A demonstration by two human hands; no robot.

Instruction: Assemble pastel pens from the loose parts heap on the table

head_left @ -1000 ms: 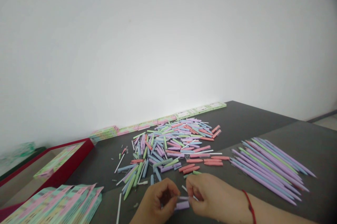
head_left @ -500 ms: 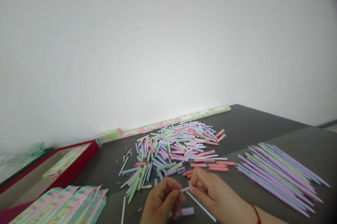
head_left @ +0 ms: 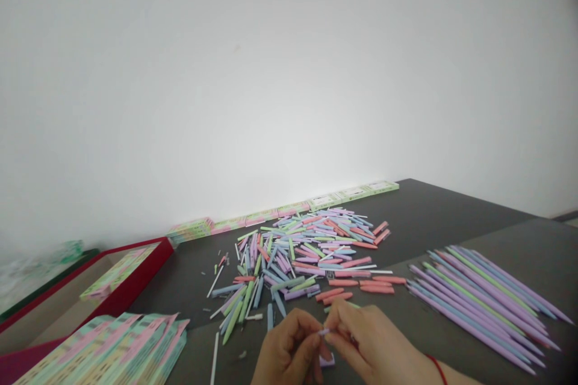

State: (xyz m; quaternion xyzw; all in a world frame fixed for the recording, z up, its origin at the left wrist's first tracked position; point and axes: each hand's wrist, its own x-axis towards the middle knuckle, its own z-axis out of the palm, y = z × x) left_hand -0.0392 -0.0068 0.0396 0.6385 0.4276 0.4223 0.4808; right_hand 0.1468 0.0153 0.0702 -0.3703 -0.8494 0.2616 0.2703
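Observation:
My left hand (head_left: 293,346) and my right hand (head_left: 368,337) meet at the front of the table, fingertips pinched. Between them is a small purple pen part (head_left: 324,332), mostly covered by the fingers, so its exact shape cannot be made out. A thicker purple tube (head_left: 327,361) shows just below, partly behind my left hand. Ahead of both hands spreads a heap of pastel pen parts (head_left: 271,264) in purple, blue, green and coral. Several coral pieces (head_left: 377,288) lie just beyond my right hand.
Long pastel pens (head_left: 483,306) lie side by side at the right. Printed packets (head_left: 112,349) fan out at front left, beside an open red box (head_left: 149,270). Flat printed boxes (head_left: 352,194) line the wall. A white stick (head_left: 214,358) lies left of my hands.
My hands have come closer together, and less of the small purple part shows between them. The white stick below my right hand is now hidden. The view has shifted slightly.

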